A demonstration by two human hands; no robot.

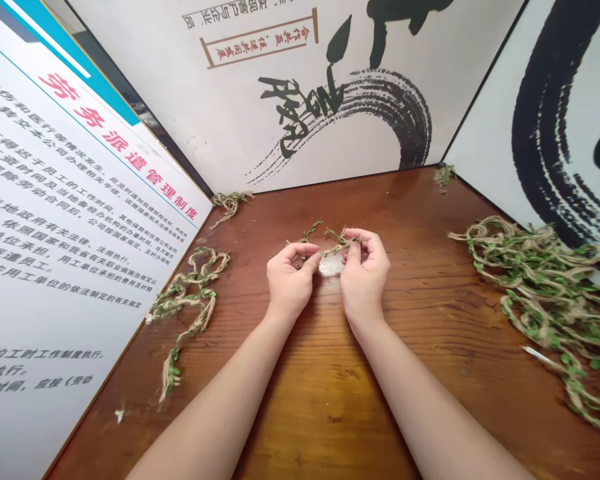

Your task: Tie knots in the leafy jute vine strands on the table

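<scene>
The left hand (290, 283) and the right hand (364, 277) sit close together near the middle of a reddish-brown wooden table (325, 417), with a short sprig of jute twine with small green leaves (330, 245) stretched between them. The right hand's fingers (356, 245) are bent and pinch one part of the sprig against the thumb. The left hand's fingers (300, 251) are curled and reach its other end, though I cannot tell whether they grip it or only touch it. Just below the sprig, at 6 o'clock from it, a small whitish lump (331, 265) lies on the wood between the hands; what it is cannot be made out.

Only this short sprig is in the hands. Most of the material lies elsewhere: a large tangled heap of leafy jute twine (540, 313) sits at 3 o'clock from the hands, and neither hand reaches it. A looser leafy length (190, 293) lies at 9 o'clock, and a small tuft of twine (227, 203) rests in the far left corner at 10 o'clock. Another scrap of leafy twine (444, 175) lies in the far right corner at 1 o'clock, and a thin white stick (537, 357) lies against the heap. A printed board with Chinese text (65, 200) stands along the left edge, and a calligraphy panel (300, 87) rises behind the table.
</scene>
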